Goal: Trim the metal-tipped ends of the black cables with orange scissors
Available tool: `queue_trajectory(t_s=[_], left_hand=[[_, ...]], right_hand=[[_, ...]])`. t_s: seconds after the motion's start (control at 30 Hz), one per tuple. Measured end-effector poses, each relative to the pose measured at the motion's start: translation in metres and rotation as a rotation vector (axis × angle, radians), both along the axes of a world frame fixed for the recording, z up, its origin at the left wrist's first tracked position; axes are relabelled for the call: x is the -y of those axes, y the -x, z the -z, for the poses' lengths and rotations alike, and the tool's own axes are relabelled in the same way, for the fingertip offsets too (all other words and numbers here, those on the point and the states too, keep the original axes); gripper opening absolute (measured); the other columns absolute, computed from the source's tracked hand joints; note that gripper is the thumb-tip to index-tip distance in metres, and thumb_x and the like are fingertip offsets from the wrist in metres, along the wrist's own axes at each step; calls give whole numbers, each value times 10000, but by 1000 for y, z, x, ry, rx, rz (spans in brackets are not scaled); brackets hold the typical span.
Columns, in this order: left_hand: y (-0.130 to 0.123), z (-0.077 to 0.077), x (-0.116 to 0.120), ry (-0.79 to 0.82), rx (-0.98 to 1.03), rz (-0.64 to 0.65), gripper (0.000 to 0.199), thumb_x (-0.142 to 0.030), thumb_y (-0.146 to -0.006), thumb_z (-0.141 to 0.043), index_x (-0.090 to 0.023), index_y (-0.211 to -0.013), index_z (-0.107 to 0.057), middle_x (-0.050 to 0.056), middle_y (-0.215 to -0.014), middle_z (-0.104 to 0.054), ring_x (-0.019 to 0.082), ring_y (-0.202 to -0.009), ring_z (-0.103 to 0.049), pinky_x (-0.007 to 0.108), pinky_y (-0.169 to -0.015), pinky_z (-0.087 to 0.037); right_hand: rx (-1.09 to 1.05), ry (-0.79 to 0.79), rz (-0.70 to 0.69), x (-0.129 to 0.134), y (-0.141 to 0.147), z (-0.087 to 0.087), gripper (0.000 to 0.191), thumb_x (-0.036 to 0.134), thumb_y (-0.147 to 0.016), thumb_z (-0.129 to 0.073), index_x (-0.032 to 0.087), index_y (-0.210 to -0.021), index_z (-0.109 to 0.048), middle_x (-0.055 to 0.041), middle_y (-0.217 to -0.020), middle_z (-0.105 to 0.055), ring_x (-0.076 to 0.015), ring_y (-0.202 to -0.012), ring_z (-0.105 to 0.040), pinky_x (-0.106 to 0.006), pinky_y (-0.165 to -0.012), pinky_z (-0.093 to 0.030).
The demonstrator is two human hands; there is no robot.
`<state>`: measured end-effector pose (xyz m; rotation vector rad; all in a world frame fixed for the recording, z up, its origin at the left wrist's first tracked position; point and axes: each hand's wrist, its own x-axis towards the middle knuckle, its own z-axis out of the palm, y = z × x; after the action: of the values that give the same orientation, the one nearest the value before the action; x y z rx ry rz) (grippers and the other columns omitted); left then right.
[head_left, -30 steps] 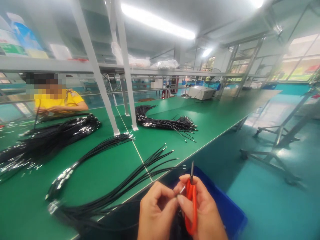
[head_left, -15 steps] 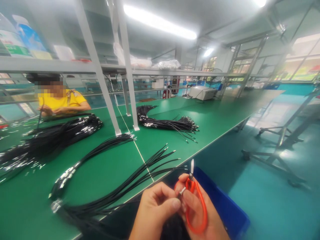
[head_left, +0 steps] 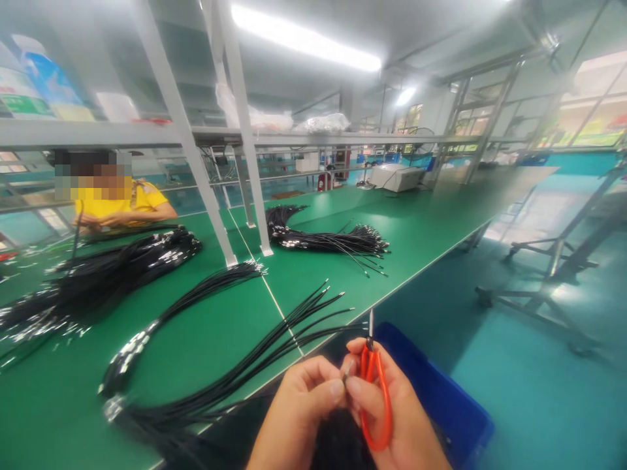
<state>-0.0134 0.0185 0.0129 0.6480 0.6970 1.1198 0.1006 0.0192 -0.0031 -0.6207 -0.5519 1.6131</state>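
Orange-handled scissors (head_left: 385, 405) are held in my right hand (head_left: 404, 405), their metal blades pointing up and away. The thumb and fingers of my left hand (head_left: 306, 398) pinch a small dark piece with a light tip (head_left: 347, 373), which the right thumb and fingertips also touch. Both hands meet just past the front edge of the table. Left of them, a curved bundle of black cables (head_left: 235, 375) with silvery ends lies on the green table (head_left: 196, 339); some free ends reach close to the scissor blades.
More black cable bundles lie at left (head_left: 112, 274) and centre back (head_left: 333, 241). Shelf posts (head_left: 196, 170) rise from the table. A person in yellow (head_left: 142, 202) sits across it. A blue bin (head_left: 441, 405) stands below right, a wheeled metal frame (head_left: 543, 294) beyond.
The scissors have turned slightly more upright and shifted a little left with my right hand. The light-coloured tip between my fingers shows less now.
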Motion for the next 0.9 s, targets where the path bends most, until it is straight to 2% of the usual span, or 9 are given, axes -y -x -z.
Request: queue_trajectory(t_s=[0.07,0.2,0.3,0.43,0.57,0.67,0.73,0.8,0.9], left_hand=[[1,1,-2,16,49,51,222,-238,-641,-813,-127,-591,-626,12,-570,-642,87,-534,-525,182,-560,-395],[0,-1,-6,25,96,128,233,-248,-660,-799,-122,-576,-622,7,-561,-609,89,-548,-535,174,-546,-378],[-2,-3,-7,34,65,132,264,-278,-644,-807,-120,-562,-613,4,-548,-584,96,-556,-543,172,-537,-362],[1,2,-7,25,-69,41,285,-315,-628,-813,-131,-579,-601,-5,-557,-585,77,-510,-471,178,-521,-341],[2,6,-7,-75,-312,-75,289,-349,-616,-800,-150,-583,-594,-29,-523,-550,87,-493,-423,192,-494,-328],[-3,4,-5,-184,-558,-122,220,-306,-648,-749,-158,-577,-603,-24,-525,-553,115,-512,-459,211,-509,-356],[-7,2,-2,-279,-744,-182,156,-259,-702,-687,-162,-595,-628,2,-579,-597,149,-568,-520,231,-554,-392],[-9,2,0,-355,-887,-250,139,-236,-750,-634,-170,-629,-652,21,-645,-630,174,-624,-557,245,-594,-410],[-6,2,0,-351,-886,-272,146,-263,-768,-617,-177,-654,-645,18,-656,-619,181,-644,-552,251,-611,-408]], right_hand=[[11,32,-7,1,-2,1,414,231,-538,-876,221,-904,-684,3,-701,-669,-98,-536,-550,-160,-480,-433],[42,125,-19,4,-8,-5,395,222,-584,-853,207,-938,-678,-22,-764,-685,-117,-600,-584,-210,-596,-492],[48,159,-3,5,-10,-9,424,254,-562,-864,202,-936,-669,-20,-744,-676,-120,-576,-574,-221,-574,-489],[182,145,76,5,-10,-14,424,311,-588,-860,202,-935,-643,-2,-700,-661,-93,-517,-535,-182,-499,-442],[395,119,179,5,-11,-19,422,409,-604,-836,211,-908,-620,36,-602,-607,-73,-442,-463,-160,-411,-356],[658,38,302,5,-10,-17,314,374,-639,-795,233,-857,-619,24,-621,-618,-135,-520,-543,-219,-479,-422],[891,-65,426,7,-9,-14,197,285,-687,-736,257,-848,-626,6,-649,-638,-176,-568,-576,-270,-557,-463],[1082,-171,519,11,-8,-11,172,197,-702,-682,280,-849,-646,-6,-657,-645,-195,-564,-565,-303,-606,-477],[1119,-287,499,17,-10,-13,163,184,-714,-657,297,-829,-680,-18,-655,-643,-201,-555,-549,-310,-613,-483]])
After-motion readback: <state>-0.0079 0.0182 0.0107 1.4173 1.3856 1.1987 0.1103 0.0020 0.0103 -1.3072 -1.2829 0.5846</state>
